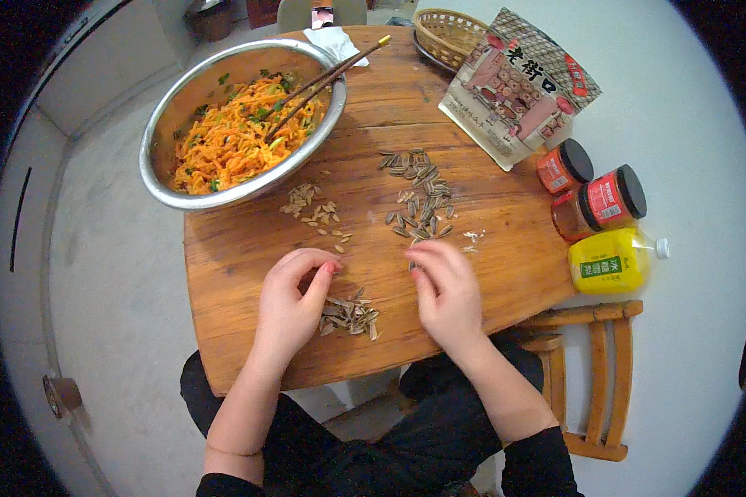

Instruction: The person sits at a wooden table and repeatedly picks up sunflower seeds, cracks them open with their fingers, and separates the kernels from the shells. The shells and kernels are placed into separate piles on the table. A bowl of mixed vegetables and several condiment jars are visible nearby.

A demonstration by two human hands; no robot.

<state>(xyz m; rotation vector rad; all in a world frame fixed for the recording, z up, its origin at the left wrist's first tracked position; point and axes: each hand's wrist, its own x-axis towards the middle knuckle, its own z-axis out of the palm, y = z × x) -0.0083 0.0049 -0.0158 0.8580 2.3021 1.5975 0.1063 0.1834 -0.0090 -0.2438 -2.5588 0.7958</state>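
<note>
My left hand [295,295] is over the wooden table [242,292], thumb and forefinger tips together at its right side; whether a kernel is between them cannot be told. Beneath and right of it lies a pile of empty sunflower seed shells [354,317]. My right hand [444,282], slightly blurred, has its fingertips at the near end of the unshelled sunflower seeds [432,192], with a dark seed partly showing by the thumb. Shelled kernels [323,214] lie in a loose group beyond my left hand. A few pale kernels [404,197] sit beside the unshelled seeds.
A steel bowl [155,180] of orange shredded food with chopsticks [329,77] stands back left. Along the right are a printed seed bag [510,93], lidded jars [606,199] and a yellow-labelled bottle [609,261]. A wicker basket [451,37] is behind; a wooden chair [597,385] stands right.
</note>
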